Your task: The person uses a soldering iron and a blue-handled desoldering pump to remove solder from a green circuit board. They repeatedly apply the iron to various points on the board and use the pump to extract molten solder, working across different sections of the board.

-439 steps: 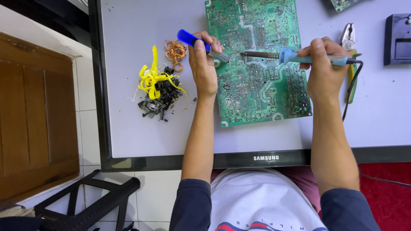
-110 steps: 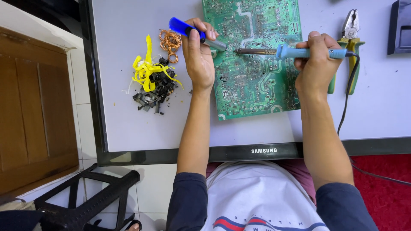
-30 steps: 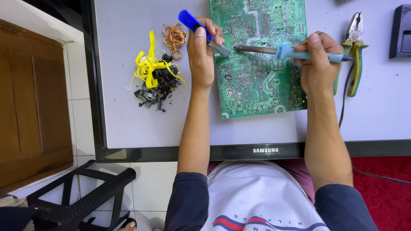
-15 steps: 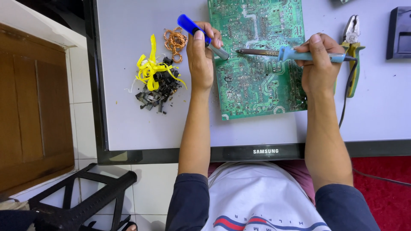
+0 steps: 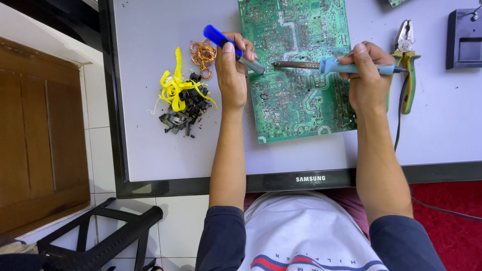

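A green circuit board (image 5: 301,100) lies solder side up on a pale panel (image 5: 150,145) with a black frame. My left hand (image 5: 232,75) grips a blue-handled tool with a grey metal tip (image 5: 217,37), its tip resting at the board's left part. My right hand (image 5: 367,75) holds a soldering iron with a light blue handle (image 5: 331,65). The iron's dark metal tip points left and meets the other tool's tip over the board.
A heap of yellow strips and small black parts (image 5: 179,103) and a copper wire coil (image 5: 202,54) lie left of the board. Pliers with green-yellow handles (image 5: 405,60) and a black stand (image 5: 464,45) sit at the right. A black stool (image 5: 100,236) stands below left.
Both hands stay on their tools over the board. The view has shifted slightly; the two tool tips remain close together near the board's upper left.
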